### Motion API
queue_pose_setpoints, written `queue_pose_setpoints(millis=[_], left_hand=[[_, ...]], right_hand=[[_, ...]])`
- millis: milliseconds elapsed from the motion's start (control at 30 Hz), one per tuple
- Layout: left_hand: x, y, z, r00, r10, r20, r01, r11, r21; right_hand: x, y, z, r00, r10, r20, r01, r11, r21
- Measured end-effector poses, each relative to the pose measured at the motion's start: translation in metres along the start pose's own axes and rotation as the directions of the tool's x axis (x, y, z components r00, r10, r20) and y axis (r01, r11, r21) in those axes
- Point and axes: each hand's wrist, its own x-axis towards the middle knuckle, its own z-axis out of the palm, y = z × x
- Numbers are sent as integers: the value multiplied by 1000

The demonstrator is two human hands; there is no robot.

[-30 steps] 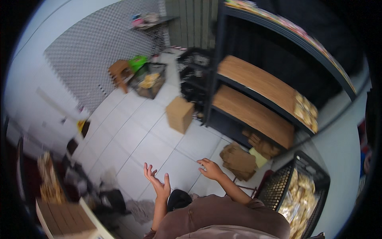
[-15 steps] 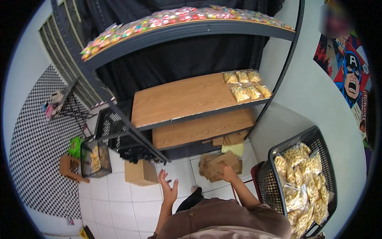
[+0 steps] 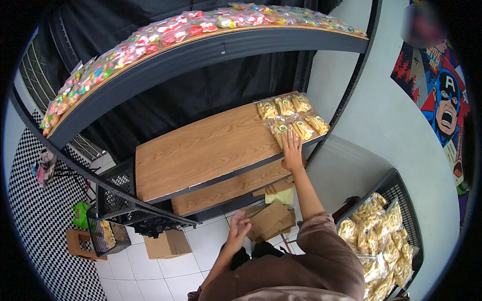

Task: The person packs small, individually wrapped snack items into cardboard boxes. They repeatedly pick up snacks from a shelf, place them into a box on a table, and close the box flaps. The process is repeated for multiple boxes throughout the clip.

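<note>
My right hand [image 3: 291, 152] reaches up to the middle wooden shelf [image 3: 201, 150] and lies flat with its fingers on a clear bag of yellow snacks [image 3: 281, 129]. That bag belongs to a small group of snack bags [image 3: 293, 116] at the shelf's right end. My left hand [image 3: 237, 231] hangs lower with fingers loosely apart and nothing in it, above the white tiled floor.
A black basket [image 3: 401, 200] full of yellow snack bags stands at my right. The top shelf [image 3: 201, 47] carries rows of colourful sweet bags. Cardboard boxes [image 3: 268, 220] lie by the lowest shelf, another box [image 3: 165, 244] and a second black basket [image 3: 108, 236] on the floor at left.
My view swung from the floor up to the shelves. My right hand rose from near the cardboard boxes to the snack bags on the middle shelf.
</note>
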Motion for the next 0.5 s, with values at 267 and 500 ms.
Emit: queue_pose_setpoints(millis=[267, 500], left_hand=[[64, -10, 2, 946, -324, -21, 309, 918, -247], [138, -62, -35, 947, -322, 15, 268, 761, -590]], right_hand=[[-31, -15, 18, 957, -95, -274, 161, 961, 227], [-80, -95, -36, 899, -420, -124, 375, 591, 715]])
